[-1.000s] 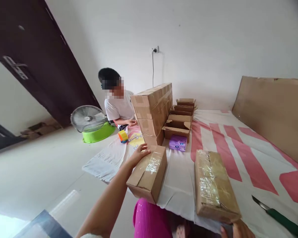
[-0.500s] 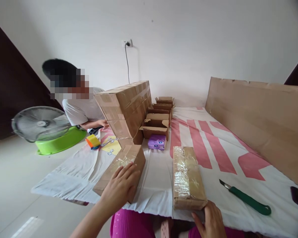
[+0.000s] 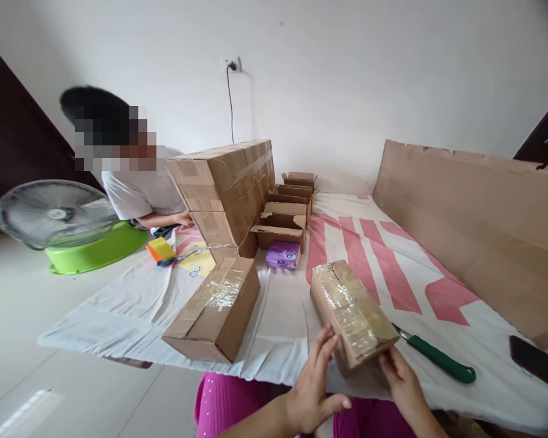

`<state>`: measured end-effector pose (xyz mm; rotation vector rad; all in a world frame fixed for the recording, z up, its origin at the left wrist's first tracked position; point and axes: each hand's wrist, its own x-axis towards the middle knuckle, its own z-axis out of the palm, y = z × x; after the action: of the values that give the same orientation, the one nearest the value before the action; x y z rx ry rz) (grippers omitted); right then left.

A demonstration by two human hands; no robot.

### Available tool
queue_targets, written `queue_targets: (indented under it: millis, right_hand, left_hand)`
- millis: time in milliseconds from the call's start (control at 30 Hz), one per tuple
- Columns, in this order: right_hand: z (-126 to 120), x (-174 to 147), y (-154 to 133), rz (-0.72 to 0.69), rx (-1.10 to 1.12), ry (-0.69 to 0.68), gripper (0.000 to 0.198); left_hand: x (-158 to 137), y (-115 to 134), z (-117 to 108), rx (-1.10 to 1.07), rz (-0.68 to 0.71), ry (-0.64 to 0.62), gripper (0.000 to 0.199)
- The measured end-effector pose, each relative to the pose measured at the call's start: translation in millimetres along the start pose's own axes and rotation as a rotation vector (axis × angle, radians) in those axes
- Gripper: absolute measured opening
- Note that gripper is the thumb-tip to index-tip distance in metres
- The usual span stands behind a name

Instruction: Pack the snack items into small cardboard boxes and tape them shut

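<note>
A taped cardboard box (image 3: 353, 316) lies slantwise near the table's front edge, its near end seemingly raised a little. My right hand (image 3: 404, 377) grips its near right corner, some fingers hidden behind it. Beside the box's left side is my left hand (image 3: 312, 386), fingers spread and thumb apart; whether the fingertips touch the cardboard I cannot tell. Further left rests a second taped cardboard box (image 3: 214, 310), with no hand on it. A green-handled knife (image 3: 442, 359), its blade partly hidden behind the box corner, lies to the right.
Stacked closed boxes (image 3: 223, 194) stand at left beside a row of open boxes (image 3: 280, 225). A purple packet (image 3: 283, 255) lies before them. A cardboard sheet (image 3: 474, 237) and a phone (image 3: 536, 362) are on the right. Another person (image 3: 132, 188) sits behind the stack, near a fan (image 3: 57, 214).
My left hand has left the left box and moved right to the other one. That box has turned and tilted in my right hand. The view has shifted slightly.
</note>
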<state>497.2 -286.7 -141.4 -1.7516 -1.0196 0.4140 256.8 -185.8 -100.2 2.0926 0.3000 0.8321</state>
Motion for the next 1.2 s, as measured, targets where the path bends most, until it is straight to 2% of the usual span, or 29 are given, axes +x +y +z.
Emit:
queue_targets:
  millis: [67, 133, 167, 233, 300, 367, 467, 567, 667, 733, 800, 867, 933, 1000, 1100, 1133, 1200]
  right_hand:
    - [-14.7, 11.1, 3.5, 0.106, 0.113, 0.098, 0.056]
    - [-18.0, 12.5, -0.9, 0.167, 0.203, 0.193, 0.061]
    - [-14.6, 9.7, -5.4, 0.176, 0.226, 0.230, 0.063]
    - [0.2, 0.4, -15.1, 0.148, 0.214, 0.268, 0.067]
    - [18.1, -7.4, -20.5, 0.080, 0.146, 0.267, 0.069]
    - [29.0, -7.4, -18.2, 0.015, 0.077, 0.280, 0.066]
    - [18.2, 9.5, -5.3, -0.061, 0.001, 0.291, 0.056]
    - [-20.1, 34.2, 5.1, -0.175, -0.143, 0.162, 0.045]
    - [-61.6, 49.6, 10.3, -0.239, -0.484, 0.124, 0.036]
    - [-80.7, 51.2, 15.9, -0.204, -0.748, 0.124, 0.034]
    - [-91.9, 47.9, 24.8, -0.182, -0.906, 0.073, 0.035]
    - [-98.2, 43.9, 33.3, -0.209, -0.940, 0.030, 0.036]
    - [-103.4, 43.3, 34.4, -0.239, -0.900, 0.052, 0.037]
    - [-109.0, 47.5, 21.2, -0.230, -0.833, 0.141, 0.041]
    - [-111.9, 59.1, -30.9, -0.217, -0.746, 0.324, 0.048]
    - [-109.2, 62.8, -55.1, -0.251, -0.727, 0.327, 0.048]
    - [-96.1, 68.2, -106.8, -0.456, -0.683, 0.145, 0.045]
  left_hand:
    - [5.5, 0.1, -0.1, -0.055, 0.001, 0.024, 0.077]
    - [25.6, -4.7, -16.3, -0.044, -0.105, 0.181, 0.058]
    - [40.1, -9.6, -27.8, -0.034, -0.188, 0.291, 0.053]
    - [72.0, -21.8, -50.8, -0.093, -0.339, 0.446, 0.060]
    - [97.6, -31.9, -65.9, -0.170, -0.381, 0.441, 0.068]
    - [106.9, -34.5, -69.1, -0.220, -0.340, 0.384, 0.070]
    - [85.6, -24.1, -58.3, -0.144, -0.333, 0.421, 0.058]
    - [44.0, -6.6, -48.1, 0.097, -0.362, 0.463, 0.045]
    - [16.8, 6.1, -49.9, 0.250, -0.260, 0.375, 0.040]
    - [13.6, 9.9, -55.5, 0.294, -0.168, 0.287, 0.041]
    - [18.1, 11.0, -61.3, 0.311, -0.103, 0.219, 0.042]
    - [23.9, 11.4, -65.4, 0.300, -0.075, 0.205, 0.037]
    - [26.6, 12.1, -67.1, 0.267, -0.055, 0.208, 0.031]
    - [25.6, 12.8, -66.2, 0.233, -0.032, 0.197, 0.027]
    - [21.6, 11.3, -61.3, 0.189, -0.020, 0.199, 0.026]
    - [20.6, 9.7, -59.2, 0.174, -0.018, 0.216, 0.026]
    - [19.8, 5.4, -54.8, 0.140, 0.002, 0.263, 0.025]
